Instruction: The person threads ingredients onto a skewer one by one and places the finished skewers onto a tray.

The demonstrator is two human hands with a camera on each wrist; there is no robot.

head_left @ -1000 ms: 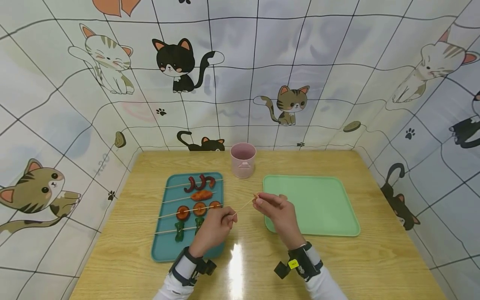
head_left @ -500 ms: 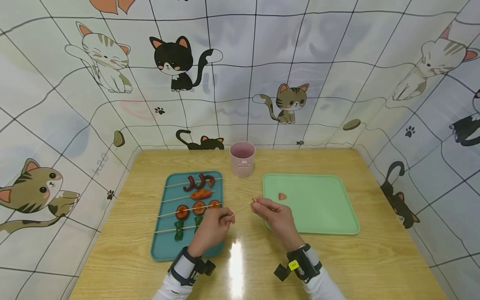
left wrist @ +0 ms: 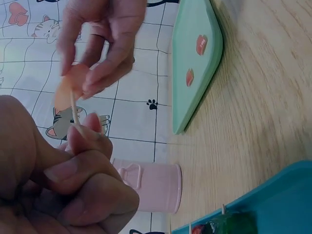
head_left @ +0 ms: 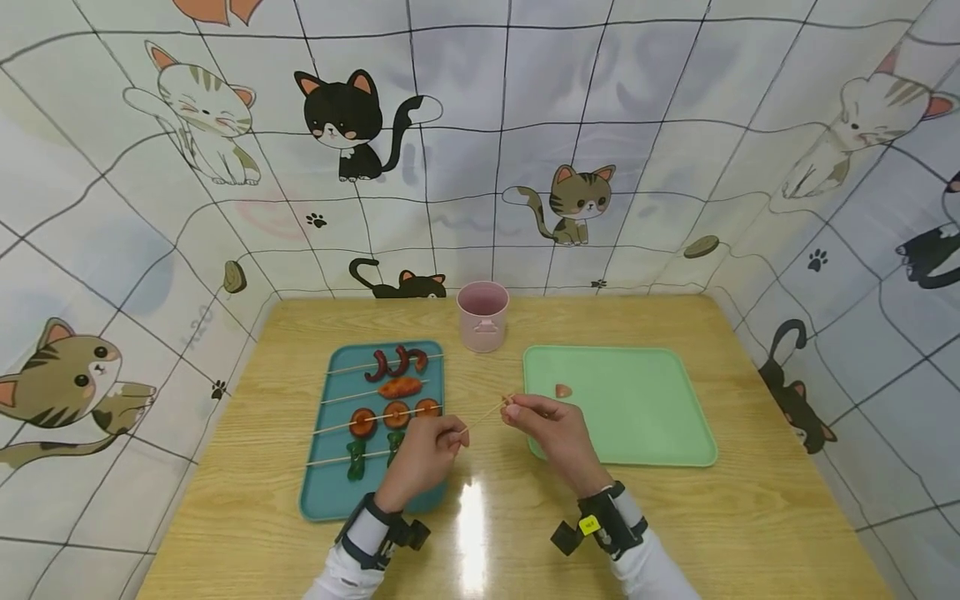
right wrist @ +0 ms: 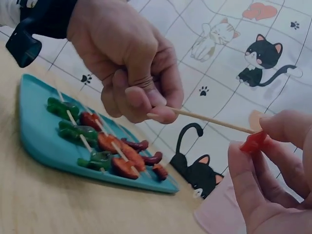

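Note:
My left hand (head_left: 429,454) grips a thin wooden skewer (right wrist: 214,120) between thumb and fingers, its tip pointing toward the other hand. At that tip my right hand (head_left: 557,433) pinches a small slice of food, looking red (right wrist: 253,142) in the right wrist view and pale orange in the left wrist view. The skewer's tip touches the slice; whether it has pierced through I cannot tell. Behind the right hand lies a green tray (head_left: 637,408). Two similar reddish slices (left wrist: 201,45) rest near its edge in the left wrist view; in the head view one shows.
Beside the left hand lies a blue tray (head_left: 330,496) with several loaded skewers: dark red curled pieces (head_left: 400,364), an orange piece (head_left: 400,387), round brown-orange slices (head_left: 363,422) and green pieces (head_left: 357,461). A pink cup (head_left: 483,325) stands at the back, before the cat-patterned wall cloth.
The right hand has shifted slightly left and down, uncovering a slice on the green tray. The skewer and left hand stay nearly in place; the head view has drifted a little.

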